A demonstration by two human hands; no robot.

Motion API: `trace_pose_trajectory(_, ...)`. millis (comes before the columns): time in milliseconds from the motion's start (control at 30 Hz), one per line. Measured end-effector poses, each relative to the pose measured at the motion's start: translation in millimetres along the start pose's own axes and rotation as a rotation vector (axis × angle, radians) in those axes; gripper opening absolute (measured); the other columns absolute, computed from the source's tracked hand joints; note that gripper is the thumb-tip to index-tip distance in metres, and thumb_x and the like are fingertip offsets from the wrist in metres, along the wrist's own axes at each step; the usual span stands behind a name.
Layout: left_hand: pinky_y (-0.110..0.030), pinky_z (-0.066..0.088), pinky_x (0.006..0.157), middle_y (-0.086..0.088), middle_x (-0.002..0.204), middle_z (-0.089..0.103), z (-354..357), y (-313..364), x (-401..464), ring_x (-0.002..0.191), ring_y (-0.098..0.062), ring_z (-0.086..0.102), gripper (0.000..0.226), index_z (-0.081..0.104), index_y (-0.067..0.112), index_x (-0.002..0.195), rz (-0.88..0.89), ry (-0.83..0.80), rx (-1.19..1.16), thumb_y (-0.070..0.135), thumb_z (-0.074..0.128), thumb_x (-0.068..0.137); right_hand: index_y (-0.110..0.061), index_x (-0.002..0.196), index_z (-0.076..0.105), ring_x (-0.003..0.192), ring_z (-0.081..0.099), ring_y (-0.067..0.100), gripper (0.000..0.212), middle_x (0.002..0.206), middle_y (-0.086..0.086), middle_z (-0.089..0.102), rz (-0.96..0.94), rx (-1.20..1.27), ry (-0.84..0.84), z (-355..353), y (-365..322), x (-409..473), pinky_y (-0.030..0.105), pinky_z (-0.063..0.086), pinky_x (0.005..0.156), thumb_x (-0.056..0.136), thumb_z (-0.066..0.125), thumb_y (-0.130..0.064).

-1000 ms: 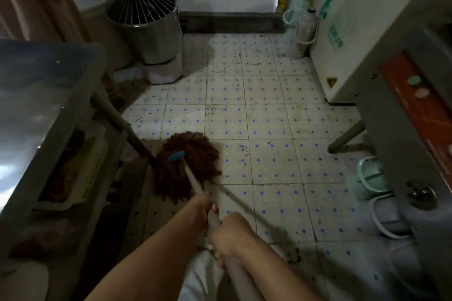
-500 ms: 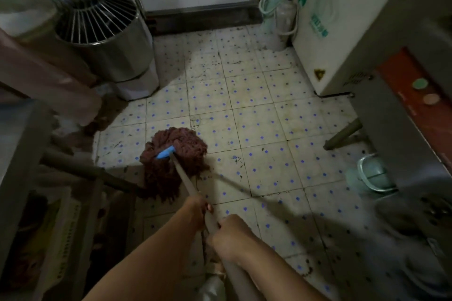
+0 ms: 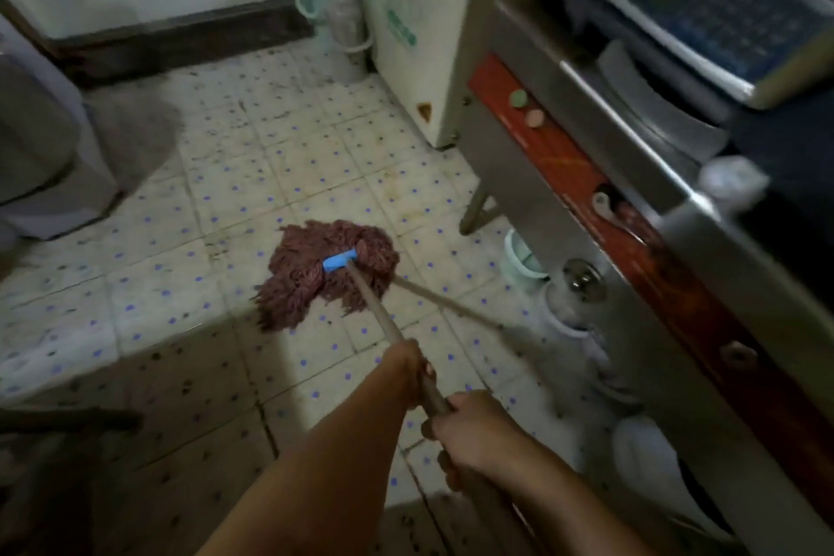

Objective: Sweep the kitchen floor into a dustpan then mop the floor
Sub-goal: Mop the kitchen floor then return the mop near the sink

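A floor of square pale ceramic tiles dotted with blue specks (image 3: pixel 289 176) fills the view, grimy along its grout lines and streaked with dark scuffs, lit in the middle and shadowed toward six o'clock. At three o'clock stands a boxy stainless-steel machine with a red control strip (image 3: pixel 586 176), smooth and dull-grey, and behind it at one o'clock a tall white enamelled cabinet with green markings (image 3: pixel 406 14). At nine o'clock sits a blurred grey metal appliance base (image 3: pixel 49 163). Near the centre the maroon string mop head (image 3: pixel 329 273) lies splayed flat on the tiles, its shaggy yarn strands fanned out from a bright blue plastic clamp (image 3: pixel 339 261). From that clamp a slim brownish round mop handle (image 3: pixel 377 312) slants down toward five o'clock. The left hand (image 3: pixel 408 370) wraps the shaft higher up, fingers curled fully round it; the right hand (image 3: pixel 474 429) grips just below, fingers closed tight on the handle.
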State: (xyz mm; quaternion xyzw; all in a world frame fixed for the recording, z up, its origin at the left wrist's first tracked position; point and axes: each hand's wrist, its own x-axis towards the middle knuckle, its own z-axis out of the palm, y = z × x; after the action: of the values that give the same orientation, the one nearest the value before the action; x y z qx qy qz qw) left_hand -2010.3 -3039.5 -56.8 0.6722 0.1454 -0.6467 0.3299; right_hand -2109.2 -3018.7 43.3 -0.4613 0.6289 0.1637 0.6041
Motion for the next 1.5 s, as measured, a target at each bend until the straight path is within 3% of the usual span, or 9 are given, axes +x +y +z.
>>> trace_pose_trajectory(267, -0.022, 0.029, 0.048, -0.005, 0.054, 0.037, 106.0, -13.1, 3.5, 0.045, -0.014, 0.032, 0.036, 0.038, 0.006, 0.071, 0.035, -0.199, 0.119, 0.024, 0.034, 0.103, -0.004, 0.104, 0.061, 0.037, 0.049, 0.017, 0.020, 0.059, 0.009, 0.055, 0.060, 0.145, 0.154, -75.1, 35.0, -9.1, 0.016, 0.038, 0.037, 0.088, 0.054, -0.013)
trace_pose_trajectory(400, -0.024, 0.030, 0.047, -0.001, 0.029, 0.037, 106.1, -15.5, 1.8, 0.040, -0.014, 0.033, 0.039, 0.036, 0.006, 0.070, 0.043, -0.269, 0.119, 0.024, 0.032, 0.104, -0.003, 0.103, 0.060, 0.035, 0.047, 0.016, 0.021, 0.056, 0.008, 0.052, 0.088, 0.172, 0.160, -72.0, 34.6, -6.1, 0.015, 0.038, 0.038, 0.090, 0.053, -0.017)
trace_pose_trajectory(600, -0.011, 0.031, 0.030, -0.005, 0.050, 0.037, 50.8, -13.9, 7.4, 0.018, -0.009, 0.032, 0.027, 0.039, 0.003, 0.092, 0.070, -0.201, -0.014, 0.027, 0.036, 0.103, -0.002, 0.102, 0.054, 0.043, 0.045, 0.015, 0.011, 0.061, 0.007, 0.045, 0.048, 0.126, 0.049, -28.4, 14.0, -17.1, 0.016, 0.038, 0.036, 0.093, 0.049, -0.008)
trace_pose_trajectory(800, -0.011, 0.029, 0.031, -0.001, 0.026, 0.034, -46.7, -29.0, -7.4, 0.017, -0.009, 0.031, 0.033, 0.038, 0.008, 0.079, 0.070, -0.105, -0.161, 0.029, 0.034, 0.104, -0.004, 0.108, 0.055, 0.046, 0.050, 0.016, 0.018, 0.063, 0.007, 0.050, 0.040, -0.052, -0.081, 46.4, -3.2, -35.3, 0.021, 0.044, 0.042, 0.092, 0.050, -0.011)
trace_pose_trajectory(933, -0.012, 0.028, 0.031, -0.002, 0.027, 0.033, -117.3, -50.3, -18.9, 0.015, -0.009, 0.029, 0.037, 0.032, 0.008, 0.072, 0.082, -0.003, -0.319, 0.027, 0.034, 0.104, -0.004, 0.108, 0.054, 0.046, 0.051, 0.017, 0.018, 0.063, 0.008, 0.052, 0.007, -0.159, -0.202, 97.9, -10.1, -49.8, 0.026, 0.048, 0.049, 0.092, 0.051, -0.010)
trace_pose_trajectory(1133, -0.005, 0.023, 0.025, -0.002, 0.025, 0.032, -189.3, -83.2, -24.5, 0.014, -0.007, 0.028, 0.035, 0.032, 0.007, 0.070, 0.134, 0.145, -0.457, 0.017, 0.032, 0.103, -0.009, 0.098, 0.054, 0.028, 0.047, 0.010, 0.009, 0.053, 0.005, 0.053, -0.022, -0.326, -0.322, 144.9, -8.0, -55.9, 0.011, 0.038, 0.035, 0.094, 0.051, -0.016)
trace_pose_trajectory(1233, -0.009, 0.025, 0.028, -0.004, 0.030, 0.036, -206.3, -98.5, -18.6, 0.017, -0.009, 0.030, 0.038, 0.035, 0.005, 0.064, 0.078, 0.194, -0.424, 0.011, 0.032, 0.101, -0.014, 0.076, 0.048, 0.025, 0.046, 0.007, 0.018, 0.064, 0.005, 0.053, -0.045, -0.354, -0.340, 160.4, 0.7, -55.2, 0.010, 0.037, 0.032, 0.095, 0.047, -0.015)
trace_pose_trajectory(1367, -0.013, 0.029, 0.029, -0.004, 0.024, 0.032, -182.5, -94.7, -17.1, 0.014, -0.009, 0.029, 0.036, 0.034, 0.006, 0.065, 0.066, 0.222, -0.287, 0.009, 0.028, 0.101, -0.010, 0.107, 0.057, 0.044, 0.049, 0.010, 0.017, 0.067, 0.002, 0.053, -0.071, -0.329, -0.271, 137.4, 8.6, -53.5, 0.010, 0.039, 0.034, 0.095, 0.049, -0.018)
trace_pose_trajectory(1500, -0.007, 0.031, 0.030, -0.002, 0.026, 0.033, -118.5, -85.6, -25.4, 0.016, -0.010, 0.031, 0.028, 0.036, 0.006, 0.075, 0.057, 0.140, -0.257, 0.014, 0.030, 0.101, -0.008, 0.107, 0.057, 0.064, 0.060, 0.020, 0.024, 0.076, 0.008, 0.062, -0.044, -0.275, -0.167, 90.1, 25.8, -49.1, 0.032, 0.056, 0.073, 0.090, 0.054, -0.025)
